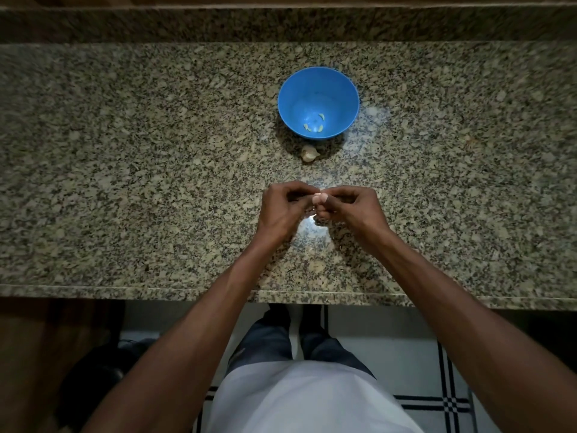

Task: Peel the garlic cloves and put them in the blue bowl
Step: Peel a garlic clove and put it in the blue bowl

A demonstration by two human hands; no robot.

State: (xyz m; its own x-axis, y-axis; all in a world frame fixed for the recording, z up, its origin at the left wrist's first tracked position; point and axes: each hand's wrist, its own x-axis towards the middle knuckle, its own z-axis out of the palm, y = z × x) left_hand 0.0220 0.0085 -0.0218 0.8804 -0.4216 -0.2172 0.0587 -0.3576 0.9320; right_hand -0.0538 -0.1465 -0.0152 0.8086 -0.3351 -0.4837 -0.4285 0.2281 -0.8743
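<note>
- Presently held: one garlic clove (pixel 316 199), pale, pinched between the fingertips of both my hands above the counter, mostly hidden by my fingers.
- My left hand (pixel 285 210): fingers curled inward, tips closed on the left end of the clove.
- My right hand (pixel 351 209): fingers curled, thumb and forefinger closed on the right end of the clove; the two hands touch at the fingertips.
- Blue bowl (pixel 318 103): round, upright, on the granite countertop (pixel 125 167), beyond my hands and well apart from them.
- Peeled cloves (pixel 313 125): three small yellowish pieces lying on the bowl's floor, toward its near side.
- Garlic bulb remnant (pixel 309 153): papery, off-white, on the counter just beside the bowl's near edge, between bowl and hands.
- Backsplash ledge (pixel 281 26): same speckled stone, along the far side.
- Below the counter edge: my white shirt (pixel 306 398), dark trousers (pixel 271 342), and a tiled floor (pixel 437 401) with dark crossing lines.
</note>
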